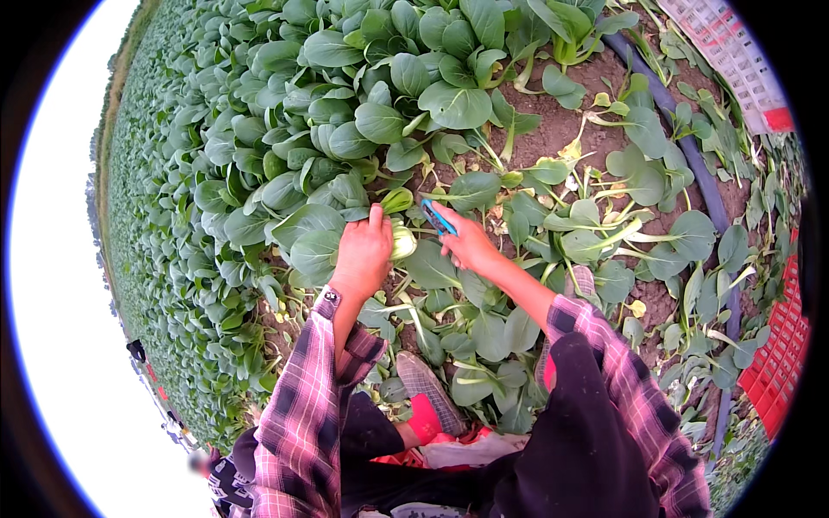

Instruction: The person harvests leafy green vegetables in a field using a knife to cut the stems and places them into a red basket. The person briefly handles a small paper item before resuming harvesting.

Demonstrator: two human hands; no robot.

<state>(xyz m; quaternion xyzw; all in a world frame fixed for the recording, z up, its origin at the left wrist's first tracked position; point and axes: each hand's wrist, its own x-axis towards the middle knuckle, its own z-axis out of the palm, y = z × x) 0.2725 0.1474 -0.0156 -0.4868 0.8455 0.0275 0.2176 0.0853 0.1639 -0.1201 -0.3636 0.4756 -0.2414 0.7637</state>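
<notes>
My left hand (364, 251) is closed around a head of bok choy, whose pale green base (404, 242) sticks out to the right of my fingers. Another bok choy stalk (397, 200) shows just above my fingertips. In my right hand (471, 245) is a small cutting tool with a blue and dark handle (438, 217). It points up and left towards the stalks, apart from my left hand; its blade is hard to make out. Loose bok choy leaves (431, 265) lie on the ground between and below my hands.
Dense standing bok choy (272, 129) fills the left and top. Cut leaves litter the brown soil (599, 142) at right, where a dark hose (703, 178) runs. A white-and-red crate (732, 58) and a red crate (780, 356) stand at the right rim. My shoe (431, 388) is below.
</notes>
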